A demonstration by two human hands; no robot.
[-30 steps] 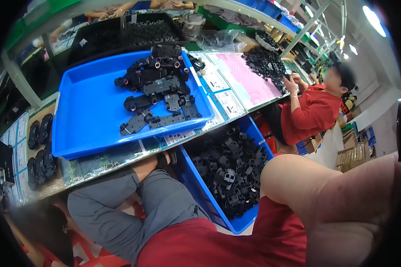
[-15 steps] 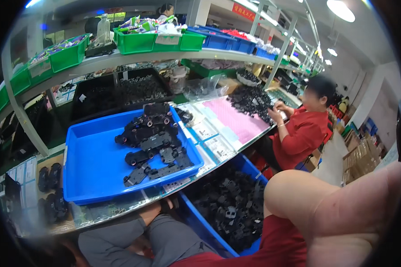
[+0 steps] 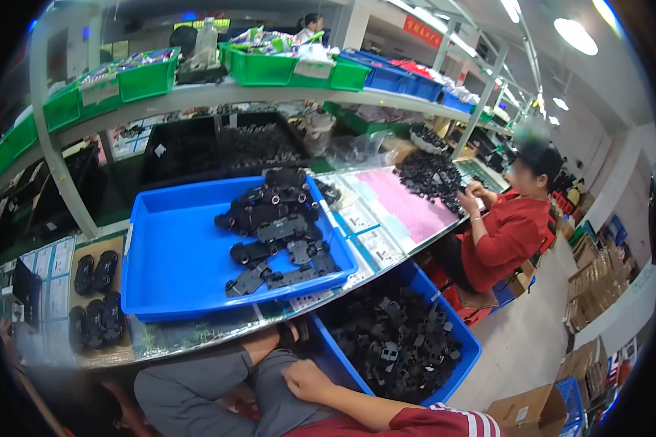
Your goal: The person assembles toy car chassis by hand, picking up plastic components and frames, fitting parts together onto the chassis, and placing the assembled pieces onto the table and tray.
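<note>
My right hand (image 3: 307, 379) rests on my grey trouser leg (image 3: 277, 386), its fingers curled in and nothing showing in them. Its bare forearm comes from a red sleeve with white stripes at the lower right. My left hand is out of sight. Above my legs, a blue tray (image 3: 169, 295) sits on the workbench; black plastic parts (image 3: 284, 229) like toy car chassis are heaped in its right half. Just past my right hand stands a deep blue bin (image 3: 468, 355) below the bench edge, filled with small black plastic parts (image 3: 397, 339).
Several black car-shaped pieces (image 3: 95, 320) lie on cardboard at the left. A co-worker in red (image 3: 514, 237) handles something small beside a black parts pile (image 3: 430, 175). Green bins (image 3: 259, 69) line the shelf overhead. An open cardboard box (image 3: 528, 411) stands on the floor, lower right.
My right arm, large and close at the lower right before, has come down and left, and the hand now lies on my leg. The view has turned a little left. The tray's contents look the same.
</note>
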